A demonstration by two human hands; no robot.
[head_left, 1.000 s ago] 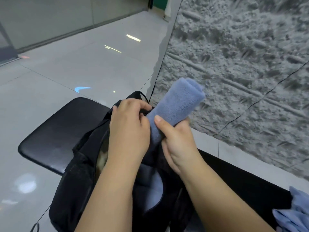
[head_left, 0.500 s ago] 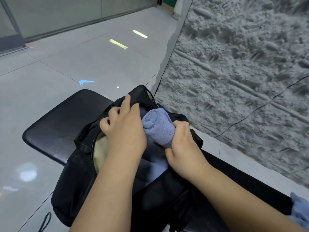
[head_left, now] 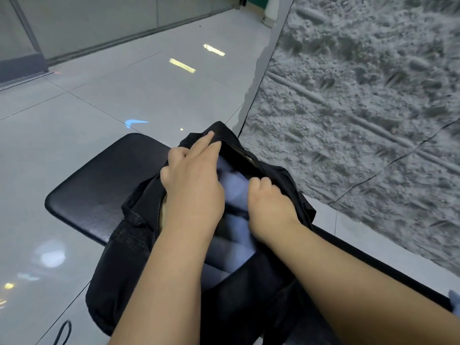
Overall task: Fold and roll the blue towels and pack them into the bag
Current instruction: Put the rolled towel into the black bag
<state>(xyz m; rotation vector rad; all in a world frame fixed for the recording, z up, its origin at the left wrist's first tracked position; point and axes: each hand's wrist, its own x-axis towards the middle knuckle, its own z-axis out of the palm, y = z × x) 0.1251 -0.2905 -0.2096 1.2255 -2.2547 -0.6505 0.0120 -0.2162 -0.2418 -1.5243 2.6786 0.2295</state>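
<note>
Two hands are at the open top of a black bag (head_left: 129,257) on a black bench (head_left: 99,185).

The left hand (head_left: 193,188) holds the bag's rim, some fingers (head_left: 206,143) straight, others curled over the edge. Just right of them, blue towels (head_left: 236,190) sit inside the bag. The right hand (head_left: 270,207) curls its fingers (head_left: 258,185) down on the towels; they look blurry.
</note>
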